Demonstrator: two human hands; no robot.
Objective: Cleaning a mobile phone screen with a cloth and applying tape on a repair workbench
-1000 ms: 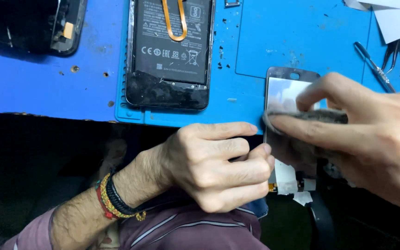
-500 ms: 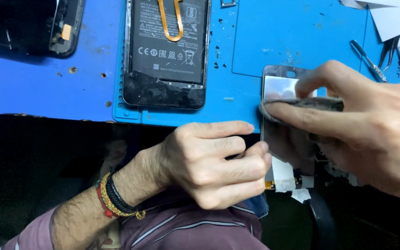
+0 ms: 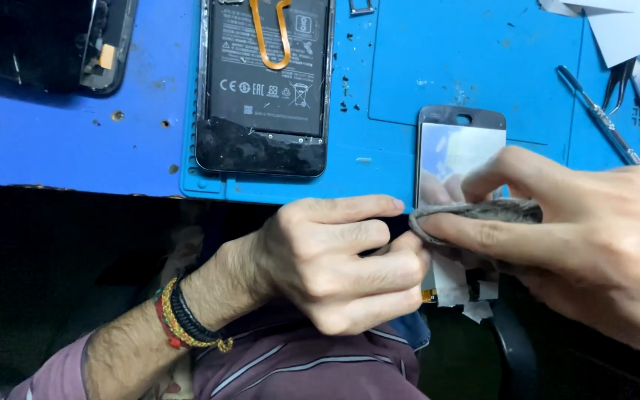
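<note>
A detached phone screen panel (image 3: 459,145) with a shiny reflective face sticks out over the front edge of the blue work mat (image 3: 475,67). My left hand (image 3: 342,259) grips the panel's lower left edge, fingers curled. A grey cleaning cloth (image 3: 479,211) is pinched in my right hand (image 3: 579,237) and pressed onto the panel's lower half. The panel's bottom end with white tape bits (image 3: 457,285) shows between my hands.
An opened phone (image 3: 264,81) with exposed black battery and an orange flex cable lies on the mat at top centre. Another dark phone part (image 3: 46,44) sits at top left. Tweezers and metal tools (image 3: 616,111) and white paper (image 3: 627,30) lie at top right.
My right hand has slid the cloth down the panel, uncovering more of its shiny upper face. The left hand keeps its grip.
</note>
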